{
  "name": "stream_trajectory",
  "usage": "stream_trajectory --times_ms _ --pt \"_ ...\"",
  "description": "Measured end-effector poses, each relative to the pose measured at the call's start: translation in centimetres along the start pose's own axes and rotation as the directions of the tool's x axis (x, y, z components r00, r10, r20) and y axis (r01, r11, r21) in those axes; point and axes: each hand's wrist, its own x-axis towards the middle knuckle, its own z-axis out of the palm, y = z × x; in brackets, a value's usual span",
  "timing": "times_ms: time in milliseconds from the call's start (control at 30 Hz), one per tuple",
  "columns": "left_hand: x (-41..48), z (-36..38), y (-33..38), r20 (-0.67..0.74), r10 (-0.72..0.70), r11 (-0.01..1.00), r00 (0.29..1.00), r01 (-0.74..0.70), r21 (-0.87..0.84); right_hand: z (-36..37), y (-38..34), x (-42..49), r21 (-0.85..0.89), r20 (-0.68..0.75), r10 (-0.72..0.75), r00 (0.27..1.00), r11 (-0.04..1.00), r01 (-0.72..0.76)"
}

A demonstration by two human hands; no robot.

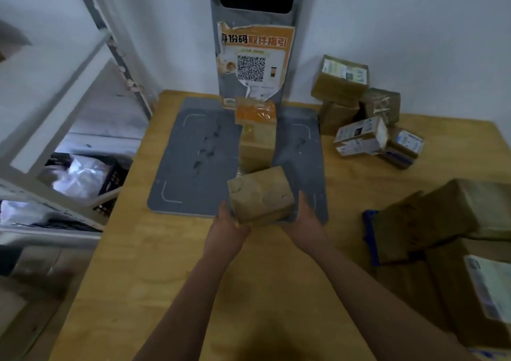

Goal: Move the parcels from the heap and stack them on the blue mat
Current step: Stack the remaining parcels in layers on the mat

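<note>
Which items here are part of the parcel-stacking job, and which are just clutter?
Job:
- held parcel, gripped by left hand and right hand
- blue mat
- parcel already on mat
- parcel heap, right
- parcels by the wall

Clutter:
- QR poster
- black crate
- metal shelf

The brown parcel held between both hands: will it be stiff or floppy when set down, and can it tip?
The brown parcel looks like a taped cardboard box with flat faces and crisp edges, so it is probably stiff. The left hand and right hand clamp its sides without denting it. Its broad faces suggest that it will neither roll nor tip on the blue mat.
</note>
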Motion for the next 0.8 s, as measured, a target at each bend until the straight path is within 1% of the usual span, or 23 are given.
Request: stream_trajectory --times_ms 100,167,200,267,300,367,433,467,500,533,600,633,700,733,800 --pt "2.1 0.4 -0.6 0.048 -0.010 0.999 0.999 0.011 -0.030 0.6 -0.7 1.8 0.032 0.026 0.031 0.999 0.999 -0.032" --pt "2.6 0.7 -0.9 0.064 0.000 0.999 0.998 0.002 -0.037 0.7 -1.0 2.3 0.044 0.007 0.064 0.998 0.997 -0.064" --pt "2.7 0.8 -0.9 0.053 0.012 0.998 0.999 -0.009 -0.059 0.5 -1.1 2.4 0.054 -0.012 0.076 0.997 0.996 -0.075" --pt "2.5 0.7 -0.6 -0.016 0.035 0.983 0.999 -0.037 -0.178 0.0 -1.2 2.2 0.117 -0.056 0.073 0.996 0.991 -0.067" --pt "2.2 0.6 -0.1 -0.074 0.047 0.969 0.996 -0.063 -0.238 -0.6 -1.4 1.9 0.179 -0.089 0.069 0.994 0.982 -0.052" --pt "1.7 0.3 1.1 -0.182 0.045 0.954 0.982 -0.096 -0.285 -2.1 -1.8 1.3 0.343 -0.178 0.080 0.981 0.939 -0.014" --pt "1.3 0.2 2.6 -0.256 0.068 0.933 0.964 -0.152 -0.326 -4.0 -2.4 0.4 0.541 -0.227 0.079 0.971 0.839 0.058" --pt "1.2 0.1 3.4 -0.268 0.095 0.911 0.959 -0.192 -0.364 -5.0 -2.6 0.0 0.619 -0.230 0.062 0.971 0.780 0.097" --pt "1.0 0.1 4.4 -0.271 0.142 0.882 0.952 -0.245 -0.402 -6.1 -2.7 -0.4 0.656 -0.237 0.026 0.971 0.742 0.140" --pt "0.8 -0.1 5.4 -0.253 0.197 0.852 0.947 -0.293 -0.434 -7.1 -2.8 -0.7 0.649 -0.250 -0.015 0.968 0.739 0.179" --pt "0.8 -0.2 7.1 -0.189 0.322 0.798 0.928 -0.374 -0.472 -8.9 -3.1 -1.4 0.577 -0.287 -0.071 0.955 0.783 0.232" --pt "0.9 -0.1 7.8 -0.161 0.375 0.790 0.913 -0.405 -0.460 -9.8 -3.3 -1.8 0.538 -0.320 -0.081 0.944 0.805 0.251" --pt "0.8 0.1 9.2 -0.128 0.427 0.810 0.895 -0.442 -0.385 -11.4 -3.6 -2.9 0.444 -0.414 -0.090 0.906 0.849 0.287" --pt "0.4 0.2 10.1 -0.138 0.441 0.817 0.887 -0.460 -0.348 -12.2 -3.7 -3.6 0.389 -0.454 -0.111 0.884 0.868 0.309" --pt "-0.6 0.4 11.9 -0.231 0.472 0.785 0.851 -0.525 -0.331 -13.8 -3.6 -5.1 0.288 -0.512 -0.172 0.842 0.889 0.356"
